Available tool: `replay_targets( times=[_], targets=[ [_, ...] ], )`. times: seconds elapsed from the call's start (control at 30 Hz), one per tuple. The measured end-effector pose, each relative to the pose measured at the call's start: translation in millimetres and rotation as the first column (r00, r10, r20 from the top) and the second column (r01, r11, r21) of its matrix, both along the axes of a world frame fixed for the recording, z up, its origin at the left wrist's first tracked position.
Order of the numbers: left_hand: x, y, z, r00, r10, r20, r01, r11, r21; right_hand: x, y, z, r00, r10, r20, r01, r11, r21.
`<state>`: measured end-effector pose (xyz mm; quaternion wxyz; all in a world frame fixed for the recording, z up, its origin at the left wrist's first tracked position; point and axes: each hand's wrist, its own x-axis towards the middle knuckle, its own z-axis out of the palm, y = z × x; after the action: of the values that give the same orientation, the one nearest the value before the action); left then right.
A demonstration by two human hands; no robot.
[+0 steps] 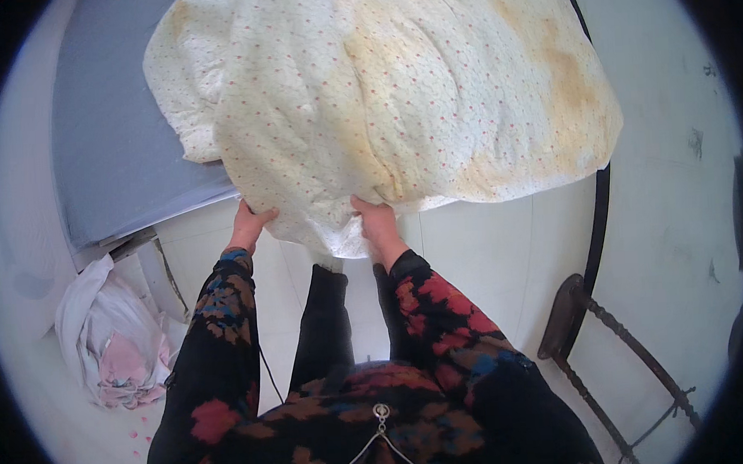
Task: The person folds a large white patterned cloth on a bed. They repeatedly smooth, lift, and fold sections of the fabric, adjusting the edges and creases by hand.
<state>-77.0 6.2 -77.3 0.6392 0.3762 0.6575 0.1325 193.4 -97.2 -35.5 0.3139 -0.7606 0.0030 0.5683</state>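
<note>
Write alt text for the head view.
A person's left hand and right hand hold the near edge of a white, red-dotted fabric quilt with yellowish patches, partly over a flat grey-blue surface. A crumpled white bag with pink showing lies at left.

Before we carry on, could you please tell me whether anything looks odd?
Yes: yellow-brown patches, like stains, mar the pale dotted cover, notably toward its right side. Pink specks show near the white bag, perhaps stray scraps.
</note>
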Motion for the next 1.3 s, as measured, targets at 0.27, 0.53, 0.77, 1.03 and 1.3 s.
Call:
replay_targets(
  times=[0.27,0.53,0.77,1.03,1.3],
  targets=[
    [1,-31,144,0.978,0.013,0.207,0.01,0.994,-0.109,41,-38,109,0.947,0.003,-0.323,0.08,0.967,0.244],
    [10,5,433,0.797,0.066,0.601,-0.216,0.959,0.181,99,15,336,0.814,0.068,-0.577,0.308,0.792,0.528],
    [64,32,515,0.485,0.164,0.859,-0.36,0.933,0.025,165,64,482,0.779,0.086,-0.621,0.464,0.588,0.663],
    [226,53,449,0.551,0.001,0.835,0.047,0.998,-0.032,176,66,567,0.871,0.099,-0.482,0.359,0.543,0.76],
    [323,86,474,0.548,-0.286,0.786,0.251,0.953,0.172,209,94,602,0.881,0.055,-0.469,0.394,0.461,0.795]
  ],
)
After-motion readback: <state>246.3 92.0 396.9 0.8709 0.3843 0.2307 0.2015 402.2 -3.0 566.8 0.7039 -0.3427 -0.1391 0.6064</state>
